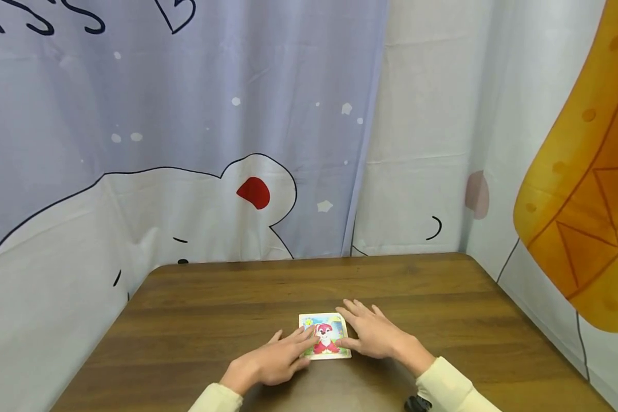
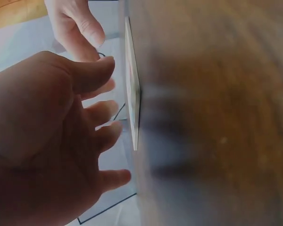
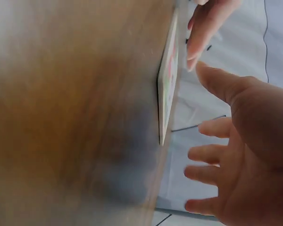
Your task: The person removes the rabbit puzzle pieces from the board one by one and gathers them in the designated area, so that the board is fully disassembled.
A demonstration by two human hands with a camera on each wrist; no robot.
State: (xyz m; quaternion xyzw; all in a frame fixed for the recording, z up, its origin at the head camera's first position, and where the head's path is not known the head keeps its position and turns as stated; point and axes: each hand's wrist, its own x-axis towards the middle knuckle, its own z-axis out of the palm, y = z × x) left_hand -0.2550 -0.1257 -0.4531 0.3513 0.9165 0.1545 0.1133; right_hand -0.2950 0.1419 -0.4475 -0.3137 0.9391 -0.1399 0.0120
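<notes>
A square picture board [image 1: 325, 337] with a pale border and a pink cartoon animal lies flat on the wooden table. My left hand [image 1: 276, 359] hovers over its left side, fingers extended and covering part of the picture. From the right, my right hand [image 1: 373, 332] reaches over the board's right edge with its fingers spread. Seen edge-on in the left wrist view, the thin board [image 2: 133, 89] has a gap between it and the fingers. The right wrist view likewise shows the board [image 3: 168, 80] apart from the right fingers. Neither hand grips anything.
The brown wooden table [image 1: 211, 303] has rounded far corners. Behind it hangs a printed curtain [image 1: 185, 114] in blue-grey and white, with a large orange shape at the right. A dark band [image 1: 418, 403] sits at the right wrist below a cream sleeve [image 1: 450, 386].
</notes>
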